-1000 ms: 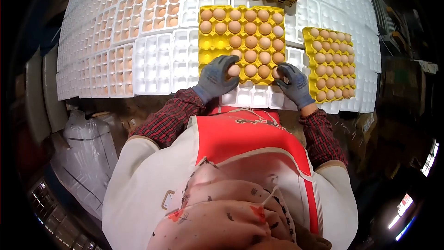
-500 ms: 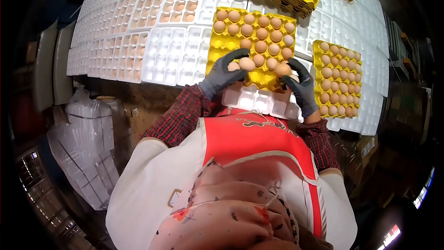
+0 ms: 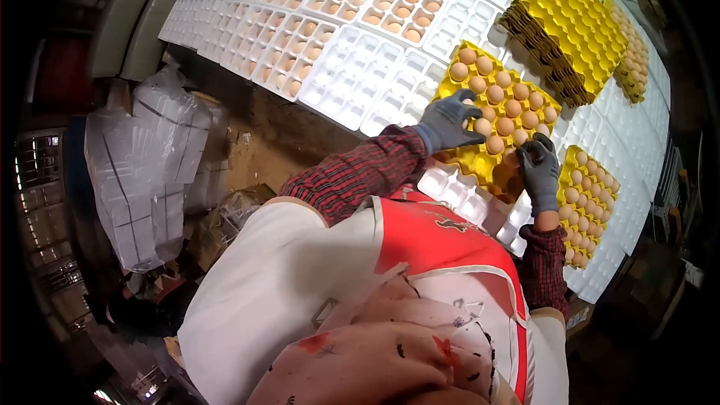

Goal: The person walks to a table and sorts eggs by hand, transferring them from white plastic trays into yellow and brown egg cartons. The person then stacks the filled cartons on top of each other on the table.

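Observation:
A yellow tray [image 3: 469, 157] holds rows of brown eggs [image 3: 495, 94], with bare cups toward its near side. Over its left side is my left hand [image 3: 451, 121] in a grey glove, fingers spread beside the eggs and nothing clearly held. At the tray's right edge, my right hand [image 3: 538, 169], also gloved, has its fingers curled in next to several eggs; what they hold is hidden. A white tray with bare compartments [image 3: 465, 199] lies partly under the yellow tray, close to the red apron.
White trays [image 3: 349, 71] cover the table, and some hold eggs [image 3: 405, 11]. Stacked yellow trays [image 3: 577, 22] stand at the back right. Another full yellow tray [image 3: 589, 206] lies at the right. Wrapped white bundles [image 3: 146, 172] stand at the left.
The view has turned, shifting the table to the right. My left hand has opened from the eggs it held. My right hand has curled in farther up the tray's right edge.

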A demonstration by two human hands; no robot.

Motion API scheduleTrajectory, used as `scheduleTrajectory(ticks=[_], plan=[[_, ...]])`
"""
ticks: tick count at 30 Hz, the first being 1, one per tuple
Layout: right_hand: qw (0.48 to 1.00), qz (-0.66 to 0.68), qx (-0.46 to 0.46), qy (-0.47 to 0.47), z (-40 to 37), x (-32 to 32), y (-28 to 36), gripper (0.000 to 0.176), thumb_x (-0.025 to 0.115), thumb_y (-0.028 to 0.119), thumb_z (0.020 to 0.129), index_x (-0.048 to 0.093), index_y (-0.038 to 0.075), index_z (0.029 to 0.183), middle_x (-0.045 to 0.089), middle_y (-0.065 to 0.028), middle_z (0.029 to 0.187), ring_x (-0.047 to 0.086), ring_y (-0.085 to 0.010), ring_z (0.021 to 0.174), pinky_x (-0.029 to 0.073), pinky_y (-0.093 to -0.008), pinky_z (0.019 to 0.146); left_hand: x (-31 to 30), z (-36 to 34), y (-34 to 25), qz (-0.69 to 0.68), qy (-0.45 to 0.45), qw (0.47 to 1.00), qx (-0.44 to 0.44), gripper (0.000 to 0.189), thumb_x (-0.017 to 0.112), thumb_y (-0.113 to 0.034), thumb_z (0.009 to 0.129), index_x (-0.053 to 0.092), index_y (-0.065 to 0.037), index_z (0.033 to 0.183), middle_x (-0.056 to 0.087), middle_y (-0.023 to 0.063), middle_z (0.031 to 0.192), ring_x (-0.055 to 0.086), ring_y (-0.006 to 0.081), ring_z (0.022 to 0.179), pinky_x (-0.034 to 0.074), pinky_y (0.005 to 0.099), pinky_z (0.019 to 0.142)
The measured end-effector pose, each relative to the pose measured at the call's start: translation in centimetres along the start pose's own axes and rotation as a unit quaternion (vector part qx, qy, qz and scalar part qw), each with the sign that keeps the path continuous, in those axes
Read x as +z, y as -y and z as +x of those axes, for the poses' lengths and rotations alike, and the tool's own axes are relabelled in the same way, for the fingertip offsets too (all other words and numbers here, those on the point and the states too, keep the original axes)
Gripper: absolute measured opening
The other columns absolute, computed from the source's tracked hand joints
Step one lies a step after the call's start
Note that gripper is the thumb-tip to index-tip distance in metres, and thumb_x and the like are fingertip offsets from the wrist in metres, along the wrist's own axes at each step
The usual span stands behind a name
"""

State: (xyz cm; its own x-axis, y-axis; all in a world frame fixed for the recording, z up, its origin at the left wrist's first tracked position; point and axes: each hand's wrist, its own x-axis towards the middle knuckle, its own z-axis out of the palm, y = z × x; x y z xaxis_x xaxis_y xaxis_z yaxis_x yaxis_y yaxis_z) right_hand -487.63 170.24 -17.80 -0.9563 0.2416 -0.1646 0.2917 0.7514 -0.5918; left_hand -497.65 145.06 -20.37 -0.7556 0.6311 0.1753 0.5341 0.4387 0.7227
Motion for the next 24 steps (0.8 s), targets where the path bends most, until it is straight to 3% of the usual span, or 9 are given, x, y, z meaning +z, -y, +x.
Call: scheduleTrajectory(ticks=[2,4,6,8,13,16,18,20,24], plan=[[0.995,-0.049,-0.051,-0.065,0.0,0.3,0.5,0.036,0.079,0.024,0.078,0.068,0.008,0.109,0.058,-0.017,0.13,0.062,-0.0359,0.109,0.051,-0.0436,0.09,-5.3,-1.1,-0.1,-0.41,0.054,0.865,-0.285,0.038,0.073,-0.034,0.09,0.068,-0.008,0.117,0.062,0.0056,0.113,0.057,0.0138,0.102,0.05,0.0285,0.077],[0.982,-0.152,-0.08,-0.082,-0.8,0.3,2.2,0.045,0.083,0.028,0.071,0.067,0.013,0.111,0.055,-0.0154,0.134,0.058,-0.0375,0.116,0.052,-0.0447,0.092,-6.8,-3.2,4.0,-0.663,0.034,0.678,-0.317,0.044,0.072,-0.01,0.091,0.058,-0.005,0.132,0.061,0.0075,0.119,0.059,0.015,0.108,0.053,0.0274,0.085],[0.975,-0.216,-0.05,-0.02,-1.1,0.4,3.0,0.049,0.084,0.029,0.068,0.066,0.016,0.112,0.05,-0.0131,0.139,0.055,-0.0374,0.12,0.052,-0.0458,0.093,-7.0,-6.0,6.9,-0.575,-0.005,0.816,-0.054,0.063,0.06,0.009,0.09,0.036,-0.004,0.147,0.047,0.007,0.137,0.054,0.0234,0.127,0.046,0.045,0.111],[0.952,-0.304,-0.038,0.021,-1.3,1.8,4.1,0.045,0.078,0.022,0.069,0.064,0.015,0.111,0.047,-0.0114,0.14,0.049,-0.0392,0.122,0.053,-0.0471,0.091,-8.4,-7.6,8.1,-0.601,-0.004,0.799,-0.029,0.065,0.061,0.01,0.089,0.036,-0.005,0.147,0.049,0.0073,0.135,0.054,0.0241,0.128,0.047,0.0455,0.109],[0.935,-0.349,-0.027,0.057,0.0,1.8,4.5,0.04,0.074,0.03,0.071,0.064,0.012,0.105,0.044,-0.0148,0.141,0.049,-0.0397,0.121,0.053,-0.0472,0.09,-10.4,-9.1,11.4,-0.64,-0.012,0.766,-0.055,0.059,0.069,-0.003,0.089,0.045,-0.008,0.143,0.057,0.008,0.128,0.062,0.0223,0.107,0.051,0.0369,0.093],[0.994,-0.109,-0.018,0.016,0.8,-0.4,3.5,0.042,0.084,0.019,0.065,0.069,0.009,0.103,0.06,-0.0115,0.116,0.061,-0.0318,0.102,0.053,-0.0404,0.086,-14.1,-9.5,13.9,-0.566,-0.057,0.75,-0.338,0.046,0.074,-0.019,0.09,0.059,-0.006,0.131,0.063,0.0082,0.121,0.063,0.0189,0.102,0.052,0.0325,0.09],[0.989,0.133,-0.055,0.034,2.6,0.8,7.2,0.043,0.086,0.014,0.067,0.067,0.001,0.102,0.062,-0.0075,0.103,0.061,-0.0227,0.095,0.05,-0.035,0.086,-16.9,-8.6,12.9,-0.312,-0.083,0.843,-0.43,0.055,0.081,-0.039,0.081,0.065,-0.006,0.122,0.067,0.0085,0.115,0.064,0.0193,0.101,0.053,0.0353,0.088],[0.978,0.147,-0.138,0.059,5.0,5.7,12.0,0.044,0.086,0.012,0.067,0.067,0.002,0.106,0.061,-0.008,0.109,0.062,-0.0217,0.1,0.05,-0.0354,0.088,-15.5,-8.8,18.2,0.111,-0.129,0.953,-0.249,0.053,0.082,-0.038,0.078,0.066,-0.011,0.12,0.065,0.0116,0.118,0.064,0.0247,0.106,0.053,0.0399,0.089],[0.954,-0.017,-0.281,0.104,10.5,16.3,21.8,0.048,0.085,0.019,0.068,0.066,0.015,0.113,0.053,-0.0145,0.137,0.058,-0.0344,0.118,0.053,-0.0424,0.093,-16.2,-6.1,18.2,0.277,0.005,0.929,-0.246,0.045,0.075,-0.033,0.08,0.066,-0.019,0.122,0.054,0.013,0.135,0.057,0.0309,0.12,0.048,0.0439,0.099]])
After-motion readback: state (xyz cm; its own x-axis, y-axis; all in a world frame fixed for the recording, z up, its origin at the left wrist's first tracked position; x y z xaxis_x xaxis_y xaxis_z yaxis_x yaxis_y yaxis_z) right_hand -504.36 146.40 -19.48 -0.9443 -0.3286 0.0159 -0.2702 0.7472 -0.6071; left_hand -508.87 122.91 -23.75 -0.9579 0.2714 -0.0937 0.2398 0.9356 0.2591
